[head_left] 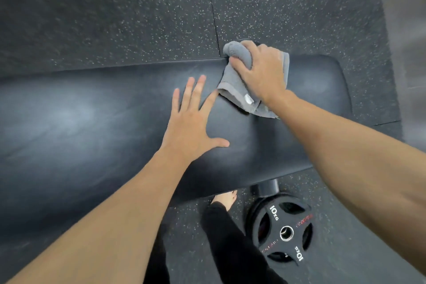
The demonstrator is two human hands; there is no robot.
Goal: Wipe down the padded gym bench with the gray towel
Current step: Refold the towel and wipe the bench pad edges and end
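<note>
The padded black gym bench point(92, 122) runs across the view from left to right. My right hand point(262, 71) grips the gray towel point(235, 85) and presses it on the bench's far edge near the right end; part of the towel bunches up over that edge. My left hand point(193, 120) lies flat on the pad with fingers spread, just left of the towel, its index fingertip almost touching the towel's hem.
A black 10 kg weight plate point(285, 230) lies on the speckled rubber floor point(115, 18) under the bench's near right side, beside a bench foot point(268, 187). My leg in black trousers point(230, 237) and bare foot stand next to it.
</note>
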